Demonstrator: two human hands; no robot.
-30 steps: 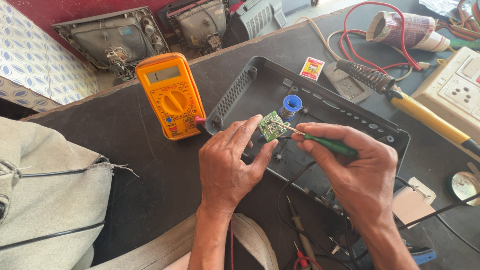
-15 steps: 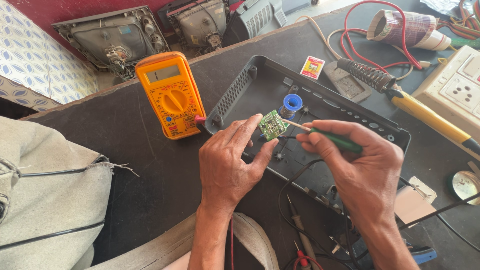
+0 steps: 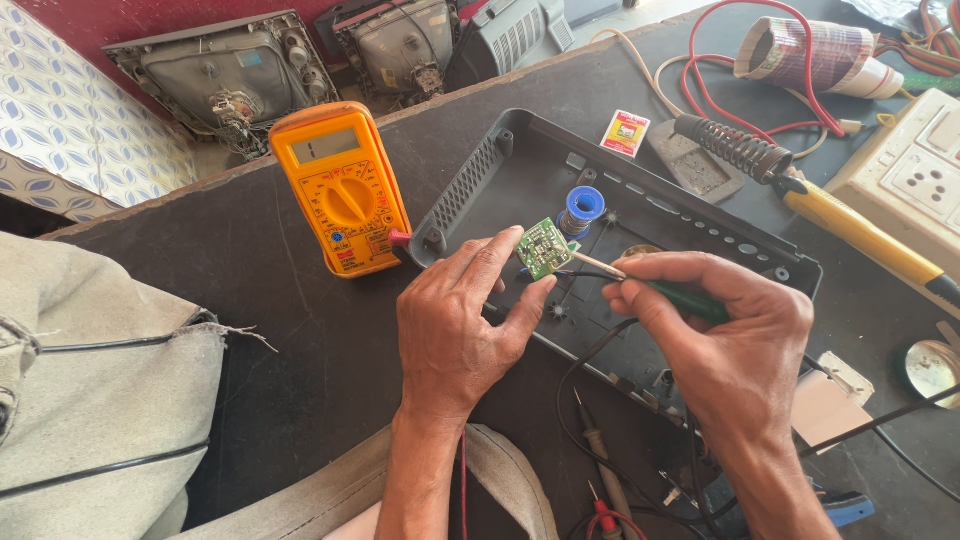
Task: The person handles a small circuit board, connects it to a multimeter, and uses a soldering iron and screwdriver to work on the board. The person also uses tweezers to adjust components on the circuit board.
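My left hand (image 3: 455, 330) pinches a small green circuit board (image 3: 545, 248) between thumb and fingers, held over an open black plastic casing (image 3: 480, 180). In my right hand (image 3: 730, 350) is a green-handled tool (image 3: 685, 298) whose thin metal tip touches the board's right edge. A blue spool (image 3: 583, 208) stands inside the casing just behind the board.
An orange multimeter (image 3: 342, 188) lies left of the casing, its black and red probes (image 3: 600, 480) near my wrists. A yellow-handled soldering iron (image 3: 810, 195), a white socket board (image 3: 915, 175), red wires (image 3: 720, 90) and a roll (image 3: 810, 55) lie at the right. Old tube sets (image 3: 230, 70) stand behind.
The hands keep their grip on the board and the tool. Both have shifted only slightly, with the tool tip still on the board.
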